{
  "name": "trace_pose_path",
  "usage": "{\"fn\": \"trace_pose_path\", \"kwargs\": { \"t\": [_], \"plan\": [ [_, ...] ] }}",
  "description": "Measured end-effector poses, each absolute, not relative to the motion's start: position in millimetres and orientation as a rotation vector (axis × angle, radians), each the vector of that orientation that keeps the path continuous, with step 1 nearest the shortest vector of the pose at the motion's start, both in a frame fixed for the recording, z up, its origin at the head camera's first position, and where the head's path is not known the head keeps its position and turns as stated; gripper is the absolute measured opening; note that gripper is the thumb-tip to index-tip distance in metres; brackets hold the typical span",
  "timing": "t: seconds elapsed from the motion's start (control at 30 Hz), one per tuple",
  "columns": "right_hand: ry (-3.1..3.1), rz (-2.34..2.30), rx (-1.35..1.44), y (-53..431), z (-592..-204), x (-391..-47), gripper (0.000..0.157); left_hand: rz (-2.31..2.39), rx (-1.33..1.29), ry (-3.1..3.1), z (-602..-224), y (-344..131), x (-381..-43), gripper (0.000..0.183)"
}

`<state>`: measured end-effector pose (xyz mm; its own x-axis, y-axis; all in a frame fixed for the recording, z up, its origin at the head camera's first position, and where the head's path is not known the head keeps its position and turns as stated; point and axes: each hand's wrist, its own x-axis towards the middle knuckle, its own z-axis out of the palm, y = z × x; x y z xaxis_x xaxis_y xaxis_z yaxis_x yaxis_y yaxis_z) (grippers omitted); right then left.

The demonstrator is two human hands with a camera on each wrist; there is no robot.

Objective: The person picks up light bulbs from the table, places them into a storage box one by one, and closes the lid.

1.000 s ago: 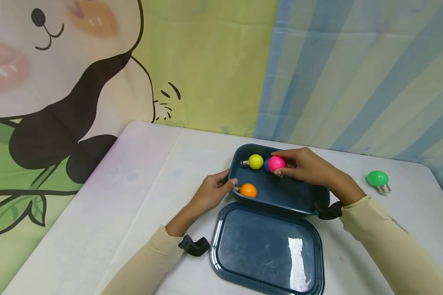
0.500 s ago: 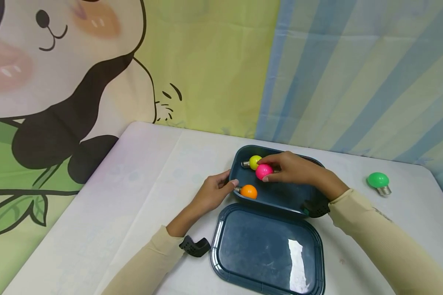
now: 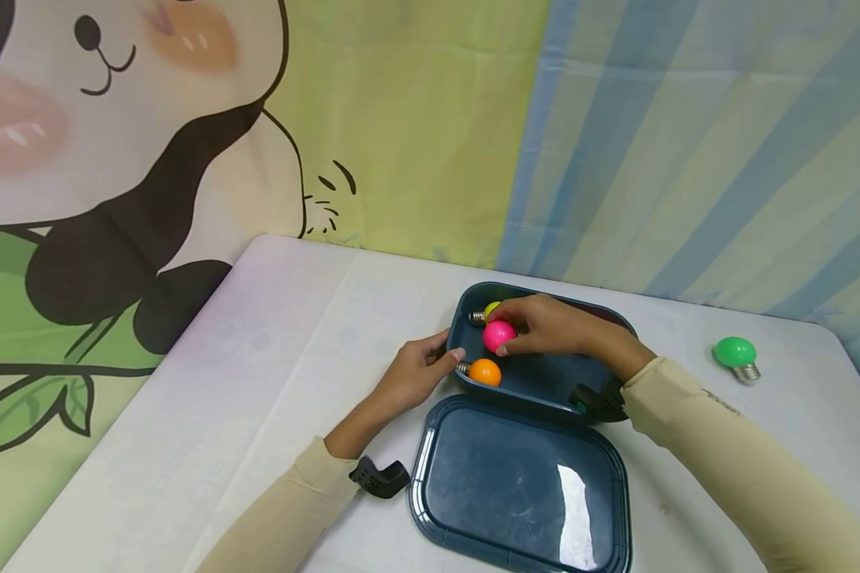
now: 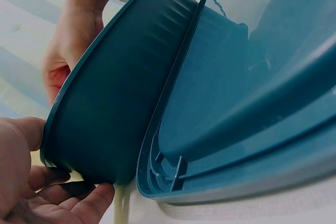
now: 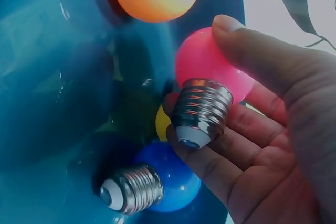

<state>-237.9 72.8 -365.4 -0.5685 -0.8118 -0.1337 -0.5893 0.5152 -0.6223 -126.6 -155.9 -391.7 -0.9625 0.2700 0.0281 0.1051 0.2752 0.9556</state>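
Note:
In the head view my right hand (image 3: 555, 326) pinches a pink light bulb (image 3: 498, 337) between thumb and fingers, above the floor of a dark blue plastic box (image 3: 545, 380). The right wrist view shows its metal screw base pointing down and away from the palm. Below it in the box lies a blue bulb (image 5: 173, 179), hidden from the head view by my hand. A yellow bulb (image 3: 491, 307) is partly covered by my fingers. An orange bulb (image 3: 484, 372) lies at the near left corner. My left hand (image 3: 410, 376) grips the box's left end, thumb over the rim.
The box's lid (image 3: 509, 477) lies flat on the white table (image 3: 272, 382), just in front of the box. A green bulb (image 3: 734, 350) rests on the table to the right. A printed curtain (image 3: 416, 135) hangs behind the table.
My right hand has moved left and slightly nearer with the pink bulb, from over the blue bulb to between the yellow and orange ones. The left hand stays on the box.

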Motion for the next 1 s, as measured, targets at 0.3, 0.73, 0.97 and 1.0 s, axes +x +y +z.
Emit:
{"fn": "trace_pose_path", "kwargs": {
  "t": [0.3, 0.73, 0.97, 1.0],
  "plan": [
    [2.294, -0.729, -1.141, 62, -367, -242, 0.05, 1.777, 0.35, 2.399, -391, -156, -127, 0.05],
    [2.239, -0.702, -1.107, 53, -368, -244, 0.047, 1.761, 0.364, 2.38, -388, -155, -125, 0.049],
    [2.234, -0.68, -1.107, 52, -368, -243, 0.046, 1.767, 0.363, 2.382, -387, -155, -124, 0.048],
    [2.235, -0.674, -1.107, 51, -368, -243, 0.046, 1.767, 0.364, 2.38, -387, -155, -124, 0.048]
  ]
}}
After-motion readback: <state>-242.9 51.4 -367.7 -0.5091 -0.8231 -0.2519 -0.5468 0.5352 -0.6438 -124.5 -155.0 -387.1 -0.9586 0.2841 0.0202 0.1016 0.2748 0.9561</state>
